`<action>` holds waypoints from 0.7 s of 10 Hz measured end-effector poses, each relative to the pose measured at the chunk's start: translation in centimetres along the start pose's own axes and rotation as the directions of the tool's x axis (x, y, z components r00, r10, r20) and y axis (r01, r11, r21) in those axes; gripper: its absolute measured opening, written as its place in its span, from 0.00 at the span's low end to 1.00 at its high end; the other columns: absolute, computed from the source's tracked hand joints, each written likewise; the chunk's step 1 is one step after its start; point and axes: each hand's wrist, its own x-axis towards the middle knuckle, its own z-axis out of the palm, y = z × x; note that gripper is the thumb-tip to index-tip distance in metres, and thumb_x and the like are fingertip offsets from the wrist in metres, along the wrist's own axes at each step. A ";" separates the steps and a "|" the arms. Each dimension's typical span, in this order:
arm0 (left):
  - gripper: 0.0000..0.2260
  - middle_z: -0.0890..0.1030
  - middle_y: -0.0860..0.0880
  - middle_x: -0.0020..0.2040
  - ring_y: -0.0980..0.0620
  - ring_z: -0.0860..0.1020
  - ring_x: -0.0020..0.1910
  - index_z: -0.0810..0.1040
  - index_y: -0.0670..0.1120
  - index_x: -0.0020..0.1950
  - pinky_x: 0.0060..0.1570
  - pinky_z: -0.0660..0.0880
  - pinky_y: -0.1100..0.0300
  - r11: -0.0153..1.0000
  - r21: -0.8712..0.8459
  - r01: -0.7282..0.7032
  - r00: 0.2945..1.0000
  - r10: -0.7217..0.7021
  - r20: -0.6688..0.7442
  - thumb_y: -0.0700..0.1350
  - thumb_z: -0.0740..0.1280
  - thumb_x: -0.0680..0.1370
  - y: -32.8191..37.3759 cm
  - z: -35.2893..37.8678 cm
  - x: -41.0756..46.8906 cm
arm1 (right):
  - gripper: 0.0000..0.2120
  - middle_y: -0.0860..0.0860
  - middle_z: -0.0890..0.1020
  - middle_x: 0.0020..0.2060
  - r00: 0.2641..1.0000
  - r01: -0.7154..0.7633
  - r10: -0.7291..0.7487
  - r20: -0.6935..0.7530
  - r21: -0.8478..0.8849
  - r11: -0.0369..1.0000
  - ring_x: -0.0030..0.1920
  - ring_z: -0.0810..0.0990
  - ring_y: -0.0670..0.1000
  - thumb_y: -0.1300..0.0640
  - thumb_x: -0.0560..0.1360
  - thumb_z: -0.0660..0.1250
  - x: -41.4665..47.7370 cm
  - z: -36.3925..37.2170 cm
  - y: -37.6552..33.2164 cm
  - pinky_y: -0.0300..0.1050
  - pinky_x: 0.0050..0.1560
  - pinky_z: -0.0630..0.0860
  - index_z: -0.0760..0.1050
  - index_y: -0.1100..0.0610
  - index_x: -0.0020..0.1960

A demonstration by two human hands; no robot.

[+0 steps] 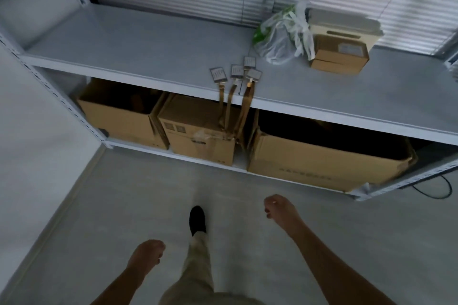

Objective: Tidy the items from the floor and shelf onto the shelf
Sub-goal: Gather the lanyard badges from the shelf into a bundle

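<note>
A grey metal shelf (124,46) runs across the view at waist height. Near its front edge lie several badge holders (238,71) whose tan lanyards (229,106) hang over the edge. Further right on the shelf sit a clear and green plastic bag (282,37) and a small stack of cardboard boxes (339,54) with a white item on top. My left hand (147,255) is low above the floor, fingers curled in, holding nothing. My right hand (278,206) is also curled and holds nothing, in front of the lower shelf.
The lower shelf holds three cardboard boxes: an open one at the left (119,116), a closed one in the middle (198,136) and a large open one at the right (322,163). A black cable (436,193) lies on the floor at right. My leg and dark shoe (197,220) step forward.
</note>
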 end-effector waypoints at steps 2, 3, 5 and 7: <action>0.03 0.77 0.44 0.33 0.47 0.74 0.30 0.79 0.43 0.39 0.34 0.64 0.59 0.983 0.059 -0.176 0.984 0.176 0.000 0.42 0.67 0.71 15.9 -4.2 7.9 | 0.08 0.54 0.85 0.42 0.985 0.137 -0.130 -0.113 0.052 0.989 0.44 0.84 0.54 0.53 0.77 0.62 6.8 -1.4 -17.0 0.44 0.38 0.75 0.80 0.52 0.46; 0.12 0.83 0.40 0.54 0.42 0.81 0.54 0.81 0.42 0.59 0.43 0.71 0.59 0.945 0.107 -0.309 0.950 0.303 0.073 0.44 0.66 0.77 25.7 -3.7 10.9 | 0.08 0.51 0.84 0.42 0.983 0.112 -0.091 -0.157 0.124 0.986 0.42 0.81 0.51 0.51 0.78 0.63 10.4 -2.3 -21.7 0.41 0.39 0.74 0.80 0.50 0.46; 0.24 0.78 0.39 0.62 0.44 0.78 0.56 0.71 0.38 0.70 0.55 0.76 0.55 0.940 -0.014 -0.341 0.915 0.335 0.227 0.40 0.71 0.75 41.4 2.2 11.4 | 0.08 0.53 0.78 0.40 0.993 -0.060 0.081 -0.082 0.237 0.970 0.42 0.76 0.53 0.56 0.76 0.64 16.4 -2.9 -24.8 0.45 0.42 0.72 0.76 0.52 0.38; 0.32 0.79 0.42 0.65 0.42 0.79 0.59 0.71 0.41 0.69 0.37 0.71 0.56 0.945 -0.300 -0.129 0.937 0.215 0.276 0.45 0.78 0.69 45.8 8.0 16.4 | 0.04 0.49 0.77 0.38 0.990 -0.129 0.139 0.008 0.416 0.900 0.39 0.74 0.48 0.63 0.77 0.65 20.1 -3.0 -26.7 0.41 0.41 0.69 0.75 0.54 0.48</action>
